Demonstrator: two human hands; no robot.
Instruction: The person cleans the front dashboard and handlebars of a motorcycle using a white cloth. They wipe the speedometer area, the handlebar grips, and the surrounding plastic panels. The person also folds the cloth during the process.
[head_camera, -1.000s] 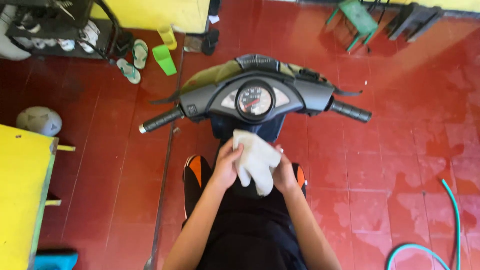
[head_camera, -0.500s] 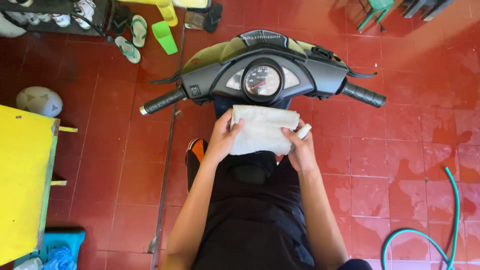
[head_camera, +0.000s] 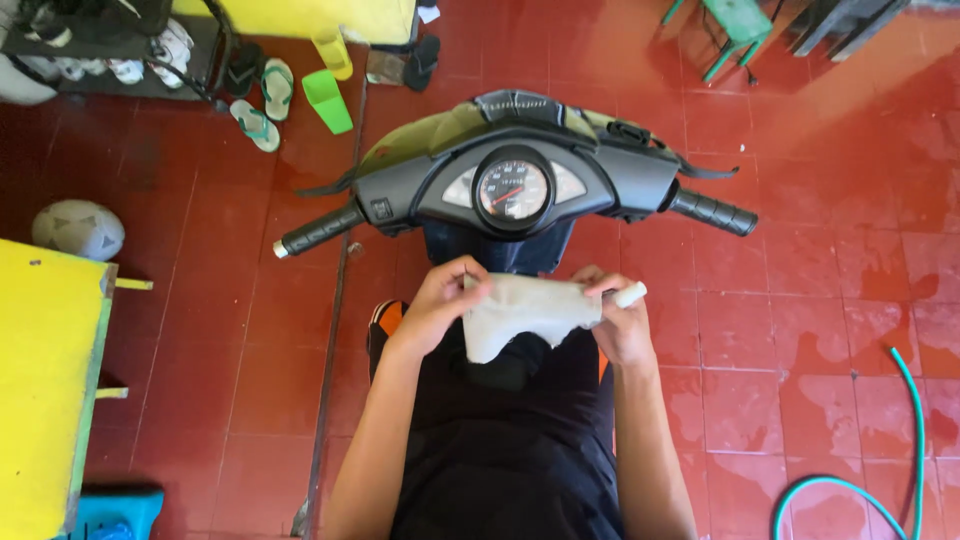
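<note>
Below the scooter's (head_camera: 515, 190) handlebars, in the head view, both hands hold a cloth (head_camera: 520, 315) stretched between them, above the person's lap and just short of the dark panel under the speedometer (head_camera: 513, 190).

Grip: left hand (head_camera: 440, 305) is closed on the cloth's left edge, thumb and fingers pinching the upper corner. Right hand (head_camera: 620, 320) is closed on the right edge; a small white cylindrical end (head_camera: 632, 294) projects past its fingers, and I cannot tell whether that is rolled cloth or a separate item.

Handling, by judgement: the cloth appears light, soft and limp. It sags and folds below the held edge and will not keep a shape unsupported. No fragility expected; low slip risk in dry hands. Best held at the two upper corners or edges, as now, to keep it spread; bunched in one palm if a pad is wanted.

Appearance: off-white to pale grey, roughly rectangular, slightly crumpled, lower left corner hanging free over the black clothing. No clear stains can be made out at this size.

Surroundings: red tiled floor (head_camera: 820, 300), damp in patches; green hose (head_camera: 900, 430) lower right; yellow table (head_camera: 45, 380) at left; sandals (head_camera: 262, 110) and a ball (head_camera: 78, 230) further off.
</note>
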